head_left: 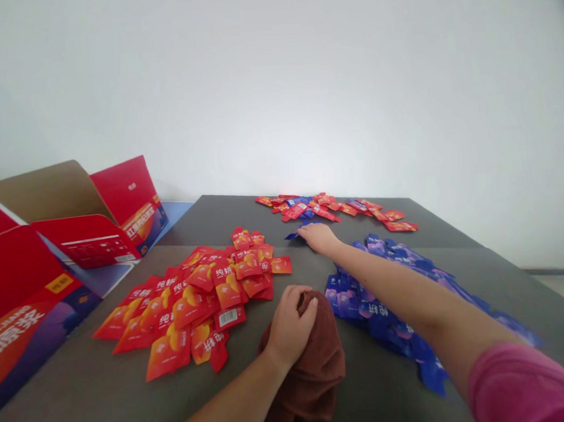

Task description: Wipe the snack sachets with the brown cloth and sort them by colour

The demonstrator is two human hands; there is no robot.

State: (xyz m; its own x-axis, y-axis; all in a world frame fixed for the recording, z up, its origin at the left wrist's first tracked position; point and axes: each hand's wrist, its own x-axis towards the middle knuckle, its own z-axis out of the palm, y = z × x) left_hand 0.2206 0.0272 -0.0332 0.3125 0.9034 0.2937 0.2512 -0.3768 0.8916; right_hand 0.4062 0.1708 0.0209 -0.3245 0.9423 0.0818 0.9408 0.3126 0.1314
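My left hand (292, 322) is closed around a bunched brown cloth (322, 355) near the front of the dark table. Reaching forward, my right hand (318, 237) has its fingers on a blue sachet (294, 235) just in front of the far heap. To the left of the cloth lies a spread pile of red-orange sachets (187, 299). A pile of blue sachets (384, 313) lies on the right, partly hidden under my right forearm. Along the table's back, red and blue sachets (296, 210) are mixed together.
On the left stand open red cardboard boxes (133, 201) with raised flaps, one of them (26, 328) close to the table's left side. The grey table (234, 214) ends at a white wall (284, 90) behind it.
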